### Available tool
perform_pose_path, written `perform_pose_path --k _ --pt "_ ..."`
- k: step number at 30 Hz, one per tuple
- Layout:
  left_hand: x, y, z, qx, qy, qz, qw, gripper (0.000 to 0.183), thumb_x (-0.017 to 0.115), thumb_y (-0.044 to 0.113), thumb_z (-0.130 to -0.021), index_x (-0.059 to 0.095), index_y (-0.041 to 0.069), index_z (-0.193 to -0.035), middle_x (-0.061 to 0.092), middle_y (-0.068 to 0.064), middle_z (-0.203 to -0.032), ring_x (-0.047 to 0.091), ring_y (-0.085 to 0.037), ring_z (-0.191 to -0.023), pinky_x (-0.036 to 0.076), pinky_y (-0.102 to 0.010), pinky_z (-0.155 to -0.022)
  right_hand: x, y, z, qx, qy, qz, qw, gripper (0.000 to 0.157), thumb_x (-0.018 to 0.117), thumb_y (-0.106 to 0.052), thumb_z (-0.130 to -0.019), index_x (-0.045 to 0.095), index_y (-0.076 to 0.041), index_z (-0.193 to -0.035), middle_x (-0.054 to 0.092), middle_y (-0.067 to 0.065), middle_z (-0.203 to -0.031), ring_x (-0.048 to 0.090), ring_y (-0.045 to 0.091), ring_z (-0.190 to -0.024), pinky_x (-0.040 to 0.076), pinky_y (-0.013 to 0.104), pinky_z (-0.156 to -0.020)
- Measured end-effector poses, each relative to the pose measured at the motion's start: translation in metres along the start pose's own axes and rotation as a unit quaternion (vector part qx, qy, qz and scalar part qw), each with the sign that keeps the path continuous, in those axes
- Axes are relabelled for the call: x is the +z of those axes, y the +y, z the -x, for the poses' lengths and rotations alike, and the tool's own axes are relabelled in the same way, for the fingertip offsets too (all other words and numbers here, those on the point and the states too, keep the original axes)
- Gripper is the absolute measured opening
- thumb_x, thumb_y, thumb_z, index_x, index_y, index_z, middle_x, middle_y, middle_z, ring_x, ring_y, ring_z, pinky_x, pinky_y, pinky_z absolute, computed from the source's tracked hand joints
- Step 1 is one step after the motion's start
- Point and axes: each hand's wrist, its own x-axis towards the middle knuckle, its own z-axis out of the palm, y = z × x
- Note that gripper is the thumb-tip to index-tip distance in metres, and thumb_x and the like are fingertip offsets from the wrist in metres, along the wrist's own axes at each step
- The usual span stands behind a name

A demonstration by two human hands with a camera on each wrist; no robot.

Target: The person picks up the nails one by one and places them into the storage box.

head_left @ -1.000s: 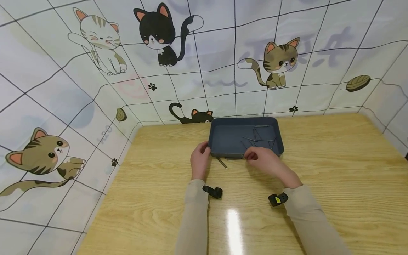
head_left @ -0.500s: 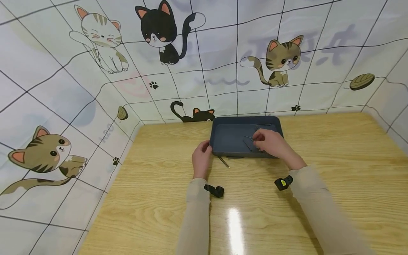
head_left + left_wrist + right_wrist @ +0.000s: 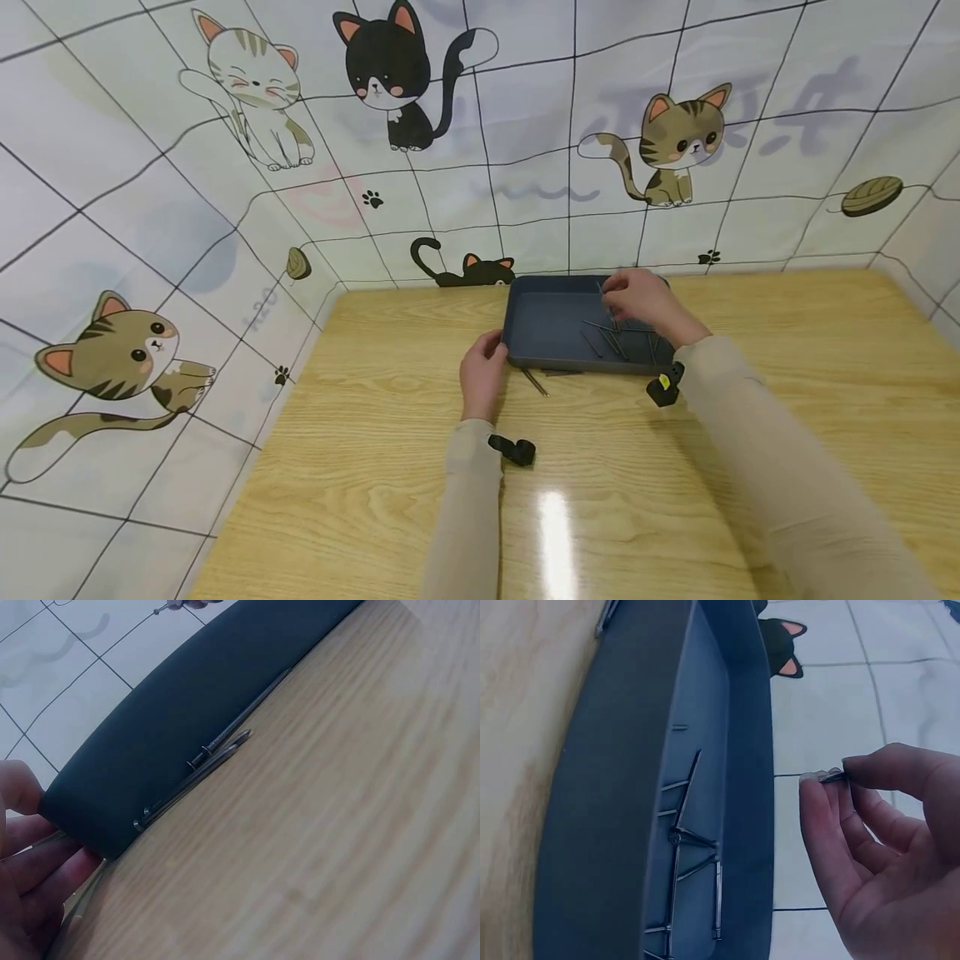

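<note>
A shallow blue-grey tray (image 3: 555,325) rests on the table, with several long metal nails (image 3: 600,325) scattered over its right half. At its front left corner, my left hand (image 3: 481,375) grips the wall between thumb and fingers. My right hand (image 3: 641,298) is raised over the tray's back right part. Between its thumb and fingertips it pinches a nail (image 3: 832,777), seen nearly end-on in the right wrist view. Outside the front wall, several more nails (image 3: 195,784) lie on the table right along the tray.
The wooden table (image 3: 375,433) extends in front of the tray and to both sides. Close behind it rises a white wall covering (image 3: 540,183) with cat drawings and black grid lines. Each wrist wears a black strapped camera, such as the left wrist camera (image 3: 516,451).
My right hand has moved from the tray's front edge up and back over its right part, with a nail in its fingers. The left hand stays at the corner.
</note>
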Motion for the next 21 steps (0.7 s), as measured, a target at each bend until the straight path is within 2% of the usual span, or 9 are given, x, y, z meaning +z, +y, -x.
perform_pose_path --k 6,10,13,17,21 --pt "-0.001 -0.002 -0.001 -0.004 0.001 -0.006 1.0 0.028 0.053 0.028 -0.086 0.062 0.029 -0.113 0.06 0.013 -0.104 0.054 -0.006 -0.093 0.042 -0.031 -0.082 -0.001 0.004 -0.016 0.023 -0.009 -0.015 1.0 0.04 0.048 -0.009 -0.089 0.043 0.009 -0.124 0.049 0.026 -0.115 0.059 0.031 -0.088 0.048 0.042 -0.076" --pt "-0.002 -0.002 -0.001 -0.001 0.006 -0.012 0.9999 0.028 0.053 0.028 -0.086 0.062 0.027 -0.112 0.061 0.014 -0.103 0.055 -0.006 -0.092 0.042 -0.031 -0.081 0.0 0.012 -0.025 0.033 -0.013 0.003 0.999 0.043 0.049 -0.007 -0.085 0.042 0.01 -0.125 0.048 0.028 -0.117 0.063 0.026 -0.081 0.049 0.041 -0.075" --pt "-0.002 -0.001 0.0 -0.001 0.005 -0.012 0.9999 0.029 0.053 0.027 -0.086 0.062 0.025 -0.113 0.061 0.012 -0.104 0.055 -0.006 -0.091 0.042 -0.031 -0.081 0.001 0.018 -0.029 0.04 -0.013 0.04 0.998 0.046 0.05 -0.006 -0.082 0.043 0.009 -0.125 0.048 0.027 -0.118 0.064 0.021 -0.074 0.05 0.038 -0.072" --pt "-0.001 0.001 0.001 -0.005 0.003 -0.009 0.9999 0.03 0.053 0.027 -0.085 0.062 0.024 -0.114 0.061 0.01 -0.105 0.054 -0.005 -0.091 0.042 -0.03 -0.081 0.004 0.022 -0.033 0.046 -0.015 0.068 0.997 0.049 0.049 -0.004 -0.079 0.042 0.008 -0.126 0.055 0.024 -0.109 0.064 0.022 -0.071 0.05 0.037 -0.068" --pt "0.0 0.001 0.0 -0.003 0.006 -0.01 0.9999 0.029 0.053 0.027 -0.085 0.063 0.025 -0.113 0.061 0.011 -0.104 0.055 -0.004 -0.09 0.042 -0.03 -0.081 0.008 0.023 -0.038 0.046 -0.017 0.092 0.995 0.049 0.048 -0.005 -0.081 0.041 0.007 -0.128 0.063 0.016 -0.086 0.062 0.024 -0.067 0.048 0.038 -0.066"
